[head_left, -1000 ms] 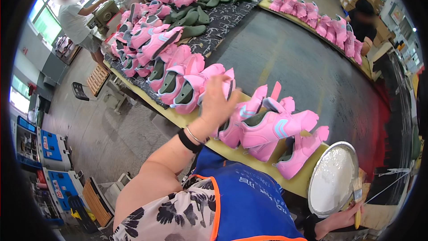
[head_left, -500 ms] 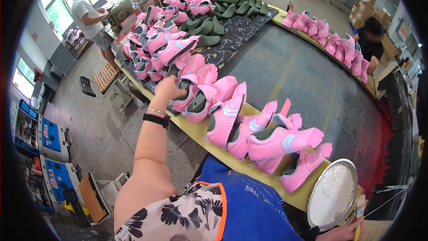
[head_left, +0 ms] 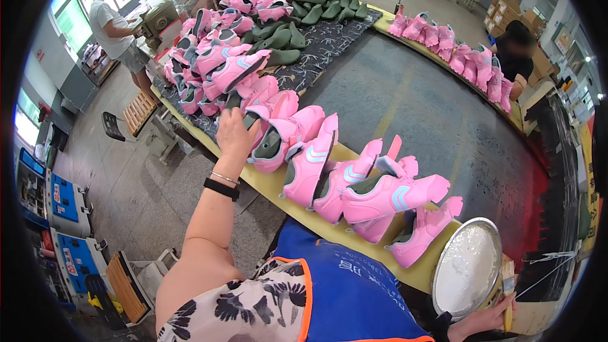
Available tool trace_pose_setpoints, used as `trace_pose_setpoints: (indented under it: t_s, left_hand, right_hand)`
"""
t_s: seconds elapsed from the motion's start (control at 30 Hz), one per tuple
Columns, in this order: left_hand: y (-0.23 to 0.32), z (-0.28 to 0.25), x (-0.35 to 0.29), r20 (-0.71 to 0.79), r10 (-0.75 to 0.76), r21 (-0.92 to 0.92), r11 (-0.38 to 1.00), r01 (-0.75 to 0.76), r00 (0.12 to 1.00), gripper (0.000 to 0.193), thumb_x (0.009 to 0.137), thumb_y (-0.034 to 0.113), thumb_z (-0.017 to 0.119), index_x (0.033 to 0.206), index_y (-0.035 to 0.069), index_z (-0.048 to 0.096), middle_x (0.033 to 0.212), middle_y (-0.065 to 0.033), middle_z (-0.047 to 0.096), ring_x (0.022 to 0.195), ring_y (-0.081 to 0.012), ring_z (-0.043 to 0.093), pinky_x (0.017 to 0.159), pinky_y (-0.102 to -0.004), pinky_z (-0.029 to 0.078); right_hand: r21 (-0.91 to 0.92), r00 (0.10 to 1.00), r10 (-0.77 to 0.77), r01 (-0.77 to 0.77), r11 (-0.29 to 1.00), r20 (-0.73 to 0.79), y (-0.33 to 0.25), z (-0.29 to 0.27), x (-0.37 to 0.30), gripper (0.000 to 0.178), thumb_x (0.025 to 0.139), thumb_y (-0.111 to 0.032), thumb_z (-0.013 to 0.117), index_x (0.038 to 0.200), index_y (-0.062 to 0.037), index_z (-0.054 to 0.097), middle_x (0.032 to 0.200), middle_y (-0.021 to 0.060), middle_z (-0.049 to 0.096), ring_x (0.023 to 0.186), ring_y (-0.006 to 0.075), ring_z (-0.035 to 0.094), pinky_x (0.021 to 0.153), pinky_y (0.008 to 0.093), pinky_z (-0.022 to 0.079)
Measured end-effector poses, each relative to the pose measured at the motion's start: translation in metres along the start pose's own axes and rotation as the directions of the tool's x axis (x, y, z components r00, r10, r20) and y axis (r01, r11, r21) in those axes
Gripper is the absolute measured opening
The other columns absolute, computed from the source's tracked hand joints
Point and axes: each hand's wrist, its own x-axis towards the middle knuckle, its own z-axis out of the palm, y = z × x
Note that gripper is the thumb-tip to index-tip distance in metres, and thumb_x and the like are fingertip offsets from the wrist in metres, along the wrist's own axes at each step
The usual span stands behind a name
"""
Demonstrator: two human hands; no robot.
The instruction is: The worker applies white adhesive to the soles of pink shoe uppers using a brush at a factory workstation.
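My left hand point(head_left: 235, 133) reaches out to a row of pink shoe uppers and closes at the heel of one pink shoe upper point(head_left: 282, 104); its fingertips are partly hidden. Beside it, another pink upper point(head_left: 305, 128) has a dark green last inside. Closer to me, several more uppers, some with pale blue stripes, lean along the yellow table edge point(head_left: 304, 210). At the lower right my right hand point(head_left: 482, 320) is wrapped round a brush point(head_left: 508, 286) with a yellow handle. Right by that hand stands a round metal bowl point(head_left: 467, 269) of white liquid.
A heap of pink uppers point(head_left: 209, 57) and loose green lasts point(head_left: 278, 39) covers the far left table. More uppers point(head_left: 446, 43) line the far right edge, where a co-worker point(head_left: 514, 50) sits. Another person point(head_left: 114, 28) stands at the left. A wooden-slatted chair point(head_left: 138, 111) is on the floor.
My left hand has moved slightly inward along the row, its fingers now curled at a shoe's heel. The whole view has shifted a little. My right hand keeps the brush beside the bowl.
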Motion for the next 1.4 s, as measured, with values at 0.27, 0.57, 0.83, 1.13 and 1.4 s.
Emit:
trace_pose_setpoints:
  t_s: [0.27, 0.57, 0.83, 1.13, 1.4]
  left_hand:
    - [0.022, 0.029, -0.041, 0.304, 0.073, -0.158, 0.987, -0.025, 0.95, 0.057, 0.076, 0.03, 0.081, 0.114, 0.004, 0.047, 0.101, -0.0234, 0.067, 0.096, -0.0402, 0.066, 0.08, -0.048, 0.053]
    - [0.0, 0.049, -0.036, -0.033, 0.029, -0.559, 0.828, -0.042, 0.999, 0.048, 0.08, 0.024, 0.079, 0.12, 0.011, 0.058, 0.107, -0.0164, 0.07, 0.094, -0.0386, 0.067, 0.082, -0.045, 0.052]
    - [-0.016, 0.004, -0.009, 0.44, 0.083, -0.897, 0.089, 0.433, 0.894, 0.041, 0.099, 0.01, 0.061, 0.14, 0.007, 0.054, 0.121, -0.0091, 0.066, 0.104, -0.0145, 0.065, 0.086, -0.0286, 0.053]
    - [-0.016, 0.044, -0.055, 0.626, 0.171, -0.749, -0.14, 0.648, 0.761, 0.047, 0.103, 0.015, 0.057, 0.147, 0.003, 0.046, 0.139, -0.0104, 0.058, 0.121, -0.0185, 0.059, 0.1, -0.0327, 0.05]
    - [-0.024, 0.031, -0.045, 0.625, 0.109, -0.775, 0.207, 0.597, 0.773, 0.043, 0.101, 0.027, 0.058, 0.137, 0.003, 0.05, 0.131, -0.0089, 0.059, 0.121, -0.017, 0.055, 0.1, -0.0311, 0.045]
  right_hand:
    - [0.065, 0.999, 0.03, -0.032, 0.997, 0.03, 0.017, -0.005, -0.004, 0.032, 0.103, -0.025, 0.058, 0.113, 0.0052, 0.057, 0.104, 0.012, 0.058, 0.095, 0.02, 0.057, 0.09, 0.0319, 0.048]
    - [0.071, 0.999, 0.03, -0.031, 0.997, 0.018, 0.016, 0.002, -0.009, 0.022, 0.104, -0.02, 0.055, 0.101, 0.001, 0.053, 0.099, 0.0086, 0.054, 0.09, 0.017, 0.051, 0.085, 0.0317, 0.045]
    - [0.037, 1.0, 0.024, -0.024, 0.999, -0.003, 0.01, 0.008, -0.009, 0.018, 0.105, -0.018, 0.052, 0.099, -0.0002, 0.053, 0.092, 0.0053, 0.049, 0.086, 0.0141, 0.047, 0.081, 0.0299, 0.042]
    - [-0.045, 1.0, -0.028, 0.029, 0.999, 0.012, 0.007, 0.006, -0.006, 0.02, 0.104, -0.02, 0.055, 0.1, -0.0006, 0.055, 0.095, 0.0071, 0.053, 0.089, 0.0145, 0.05, 0.082, 0.0296, 0.044]
    - [0.014, 1.0, 0.002, -0.002, 1.0, 0.003, 0.014, 0.011, -0.004, 0.023, 0.101, -0.022, 0.061, 0.101, 0.001, 0.057, 0.096, 0.0068, 0.058, 0.086, 0.0144, 0.054, 0.081, 0.0286, 0.046]
